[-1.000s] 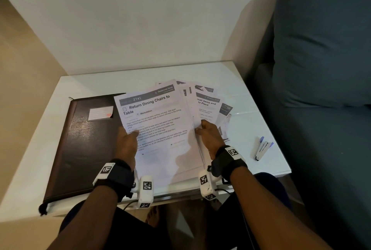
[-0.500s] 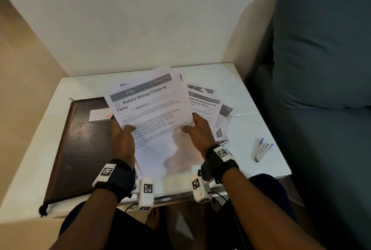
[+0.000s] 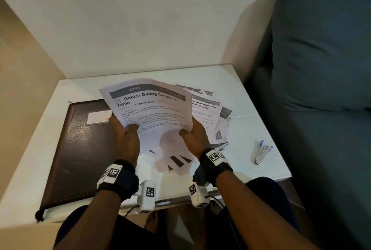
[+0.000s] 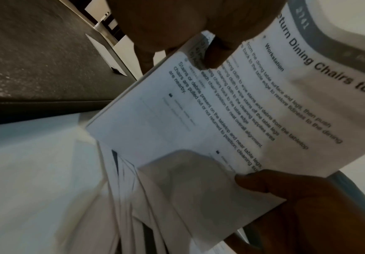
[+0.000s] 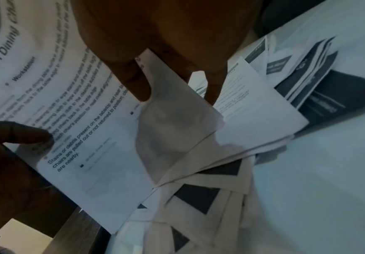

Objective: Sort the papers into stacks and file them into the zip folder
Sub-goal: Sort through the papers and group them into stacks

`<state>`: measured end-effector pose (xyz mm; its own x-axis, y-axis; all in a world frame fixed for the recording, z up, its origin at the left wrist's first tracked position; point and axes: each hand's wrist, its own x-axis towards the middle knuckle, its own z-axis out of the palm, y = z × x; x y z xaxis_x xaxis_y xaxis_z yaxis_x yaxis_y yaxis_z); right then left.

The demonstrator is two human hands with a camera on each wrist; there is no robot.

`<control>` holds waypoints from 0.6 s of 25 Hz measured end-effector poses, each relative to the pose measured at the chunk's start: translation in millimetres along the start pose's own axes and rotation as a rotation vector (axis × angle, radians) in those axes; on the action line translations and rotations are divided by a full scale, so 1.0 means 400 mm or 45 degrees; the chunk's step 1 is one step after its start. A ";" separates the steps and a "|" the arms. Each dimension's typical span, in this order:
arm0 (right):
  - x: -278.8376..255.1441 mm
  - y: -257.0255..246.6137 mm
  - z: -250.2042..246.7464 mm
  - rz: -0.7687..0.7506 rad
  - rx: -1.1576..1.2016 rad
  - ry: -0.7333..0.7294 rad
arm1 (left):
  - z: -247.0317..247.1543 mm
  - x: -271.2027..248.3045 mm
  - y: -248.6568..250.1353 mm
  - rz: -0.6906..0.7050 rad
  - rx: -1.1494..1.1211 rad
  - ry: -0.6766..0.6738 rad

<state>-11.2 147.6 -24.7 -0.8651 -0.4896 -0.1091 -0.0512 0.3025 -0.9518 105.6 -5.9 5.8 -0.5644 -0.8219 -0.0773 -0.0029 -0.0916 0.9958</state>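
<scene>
A bundle of printed papers (image 3: 152, 107), topped by a sheet headed "Return Dining Chairs to Table", is lifted off the table and tilted toward me. My left hand (image 3: 125, 134) pinches its left edge, thumb on the front. At the lower right edge my right hand (image 3: 193, 136) grips it, thumb on top. The same bundle (image 4: 231, 111) fills the left wrist view and also the right wrist view, where the top sheet (image 5: 94, 134) is close. More papers (image 3: 212, 117) lie fanned on the table behind and to the right. The dark brown zip folder (image 3: 80, 149) lies shut at the left.
The small white table (image 3: 251, 113) stands against a cream wall. A small white and blue stapler (image 3: 262, 152) lies near its right edge. A blue sofa (image 3: 321, 69) stands close on the right. My knees are under the front edge.
Both hands have gathered the top sheets and lifted them off the table, tilting them up toward me. The right hand moved left onto the bundle's edge.
</scene>
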 end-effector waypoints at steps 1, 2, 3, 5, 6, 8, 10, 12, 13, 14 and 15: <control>0.001 -0.007 0.000 -0.011 -0.004 0.001 | 0.000 0.005 0.001 0.005 0.011 -0.010; 0.002 -0.015 -0.001 -0.032 0.007 0.005 | -0.002 0.010 0.000 0.013 0.021 -0.021; 0.001 -0.025 -0.002 -0.048 0.024 0.015 | -0.001 0.012 0.001 0.022 0.034 -0.030; 0.001 -0.041 -0.002 -0.056 0.060 -0.002 | 0.000 0.015 0.000 0.031 0.064 -0.026; 0.003 -0.042 0.001 -0.044 0.075 -0.030 | 0.001 0.014 0.001 0.029 0.071 -0.007; 0.002 -0.039 -0.002 -0.004 0.114 -0.074 | -0.004 0.013 0.005 0.036 0.072 0.064; 0.007 -0.019 -0.012 0.058 0.243 0.017 | -0.022 0.019 0.014 0.056 0.071 0.166; 0.013 0.001 -0.037 0.154 0.373 0.266 | -0.047 0.030 0.018 0.057 0.060 0.242; 0.020 0.017 -0.054 0.208 0.312 0.411 | -0.059 0.035 0.017 0.040 0.045 0.269; 0.029 0.039 -0.072 0.269 0.156 0.520 | -0.070 0.041 0.013 0.003 0.031 0.290; 0.036 0.062 -0.087 0.332 -0.023 0.566 | -0.079 0.046 0.007 -0.048 0.028 0.304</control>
<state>-42.3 176.3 -39.7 -0.9785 -0.0024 -0.2062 0.1895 0.3840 -0.9037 121.3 -39.0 5.5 -0.3525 -0.9279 -0.1214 -0.0396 -0.1149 0.9926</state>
